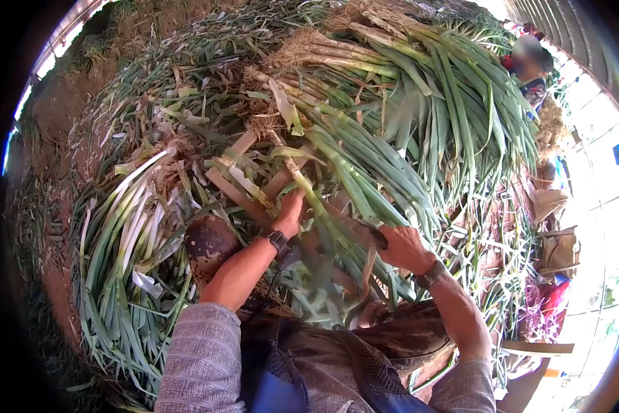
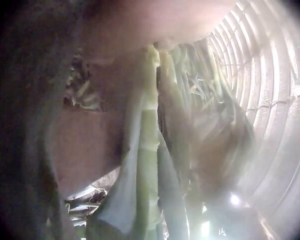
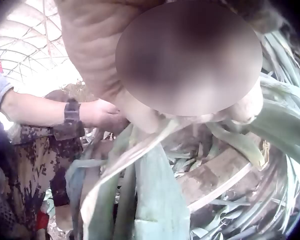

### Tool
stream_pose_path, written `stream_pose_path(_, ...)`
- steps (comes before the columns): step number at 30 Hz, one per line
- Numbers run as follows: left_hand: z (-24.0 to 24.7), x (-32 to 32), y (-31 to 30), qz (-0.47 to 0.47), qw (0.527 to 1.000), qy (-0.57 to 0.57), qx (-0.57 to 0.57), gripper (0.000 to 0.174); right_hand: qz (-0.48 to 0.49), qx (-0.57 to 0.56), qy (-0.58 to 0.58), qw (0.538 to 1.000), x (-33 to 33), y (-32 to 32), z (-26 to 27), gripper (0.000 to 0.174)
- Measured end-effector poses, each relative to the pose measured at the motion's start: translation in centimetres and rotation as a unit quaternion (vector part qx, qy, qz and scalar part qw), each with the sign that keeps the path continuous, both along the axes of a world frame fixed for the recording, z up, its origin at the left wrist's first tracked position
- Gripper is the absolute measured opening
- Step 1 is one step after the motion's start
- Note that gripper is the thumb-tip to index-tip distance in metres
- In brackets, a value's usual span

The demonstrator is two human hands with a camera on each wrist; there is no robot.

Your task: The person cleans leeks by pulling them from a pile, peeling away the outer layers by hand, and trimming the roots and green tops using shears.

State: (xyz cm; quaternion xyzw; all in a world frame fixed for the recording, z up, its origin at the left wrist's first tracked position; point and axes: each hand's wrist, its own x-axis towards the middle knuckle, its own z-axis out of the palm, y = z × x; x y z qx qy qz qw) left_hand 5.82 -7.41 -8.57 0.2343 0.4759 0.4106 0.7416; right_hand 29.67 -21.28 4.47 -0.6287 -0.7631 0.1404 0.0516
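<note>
Curled round a leek stalk [image 1: 302,180] is the left hand [image 1: 290,212], below its root end; its green leaves fan down toward the lap. In the left wrist view the pale green stalk [image 2: 149,125] hangs under the blurred hand [image 2: 155,22]. The right hand [image 1: 404,249] grips a dark-handled tool [image 1: 377,238], whose brownish blade-like part points toward the left hand, across the leaves. A long pale leaf [image 3: 127,162] trails from the right hand [image 3: 102,50] in the right wrist view, where a blurred patch hides much of the fingers.
Wooden pieces [image 1: 237,195] lie beyond the left hand. A large leek pile [image 1: 454,89] spreads at upper right, and a bundle with white stalks [image 1: 136,227] at left. Loose leaves cover the ground. Another person [image 1: 530,65] is at far upper right.
</note>
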Motion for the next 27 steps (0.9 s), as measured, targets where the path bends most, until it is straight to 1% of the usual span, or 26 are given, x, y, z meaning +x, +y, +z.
stream_pose_path(3, -1.2, -0.1, 0.4, -0.006, 1.000, -0.007, 0.016, 0.029, 0.009, 0.024, 0.027, 0.999, 0.0, 1.5, -0.9, 0.021)
stream_pose_path(5, -2.0, -0.2, 0.5, -0.010, 1.000, -0.007, 0.017, 0.029, -0.001, 0.016, -0.001, 1.000, 0.1, 2.6, -1.2, 0.022)
stream_pose_path(6, -2.1, -0.2, 0.5, -0.015, 1.000, -0.009, 0.019, 0.028, 0.006, -0.007, -0.018, 1.000, 0.1, 3.0, -0.9, 0.023)
stream_pose_path(10, -3.1, -0.5, 0.7, -0.011, 0.999, 0.018, 0.039, 0.028, 0.026, -0.010, -0.016, 0.999, -0.1, 3.6, -0.8, 0.024)
stream_pose_path(13, -2.6, -0.4, 0.5, -0.028, 0.999, -0.007, 0.041, 0.024, 0.004, -0.035, -0.003, 0.999, 0.1, 3.6, -0.4, 0.027)
stream_pose_path(15, -1.6, -0.4, -0.2, -0.028, 0.999, 0.000, 0.046, 0.023, 0.024, 0.002, 0.012, 1.000, -0.1, 3.3, -1.0, 0.031)
stream_pose_path(16, -1.1, -0.4, -0.4, -0.030, 0.998, 0.000, 0.046, 0.023, 0.022, 0.001, 0.013, 1.000, 0.2, 3.2, -1.0, 0.031)
stream_pose_path(18, -1.2, -0.4, -0.5, -0.004, 0.999, -0.013, 0.047, 0.024, -0.029, -0.061, 0.001, 0.998, 0.3, 3.4, 0.3, 0.029)
stream_pose_path(19, -1.2, -0.4, -0.3, -0.003, 0.999, -0.014, 0.048, 0.024, -0.029, -0.060, 0.000, 0.998, 0.4, 3.2, 0.5, 0.029)
stream_pose_path(21, -2.6, -0.7, 0.5, -0.036, 0.997, 0.056, 0.037, 0.025, 0.014, -0.047, 0.037, 0.998, 0.5, 2.6, 0.3, 0.037)
stream_pose_path(22, -3.0, -1.5, 0.9, -0.038, 0.997, 0.057, 0.036, 0.025, 0.021, -0.047, 0.028, 0.998, 0.7, 2.7, -0.1, 0.038)
stream_pose_path(23, -3.0, -2.2, 1.4, -0.106, 0.967, 0.193, 0.125, 0.028, 0.018, -0.048, 0.029, 0.998, 1.0, 2.7, -0.4, 0.038)
stream_pose_path(24, -3.1, -2.2, 1.7, -0.170, 0.908, 0.320, 0.211, 0.031, 0.002, -0.046, 0.029, 0.999, 1.5, 2.8, -0.6, 0.037)
stream_pose_path(25, -3.3, -1.8, 1.5, -0.172, 0.908, 0.318, 0.212, 0.031, -0.013, -0.045, 0.027, 0.999, 1.9, 2.8, -0.8, 0.037)
stream_pose_path(26, -3.5, -1.4, 0.9, -0.051, 0.831, 0.429, 0.349, 0.035, -0.019, -0.038, 0.029, 0.999, 2.0, 2.7, -0.7, 0.036)
stream_pose_path(27, -2.4, -1.1, 0.3, 0.072, 0.712, 0.518, 0.469, 0.040, -0.020, -0.037, 0.029, 0.999, 2.0, 2.7, -0.7, 0.036)
